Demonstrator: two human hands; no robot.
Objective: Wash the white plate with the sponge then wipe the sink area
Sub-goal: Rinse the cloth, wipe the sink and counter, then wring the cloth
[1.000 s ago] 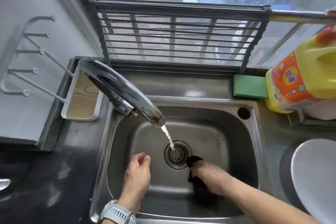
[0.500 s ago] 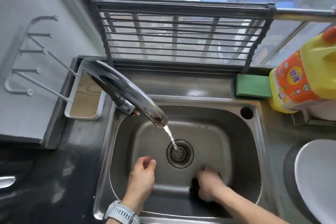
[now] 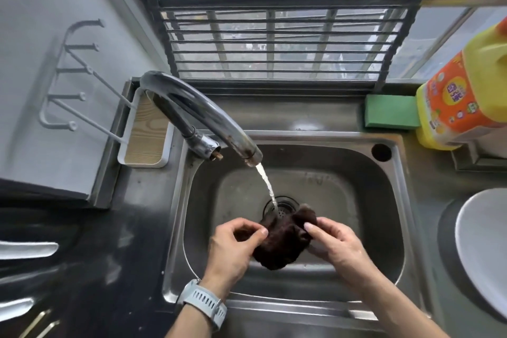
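White plate point(image 3: 482, 252) is left on the counter right of the sink point(image 3: 395, 200); a dark cloth point(image 3: 282, 241) is pinched by left hand point(image 3: 233, 247) and right hand point(image 3: 337, 247) beside the tap stream point(image 3: 266, 181), presumably for wetting.

The round white plate point(image 3: 482, 250), far to the right of the right hand point(image 3: 337, 244), is being cut by the right edge. The yellow detergent bottle with orange label point(image 3: 461, 90), above that hand, is also losing its top there. The crumpled dark brown cloth point(image 3: 285, 239) between both hands is hiding part of the round metal drain strainer point(image 3: 285, 204). Left of the left hand point(image 3: 233, 247), white and brass-coloured utensils point(image 3: 27, 250) are running out of view, too blurred to identify.
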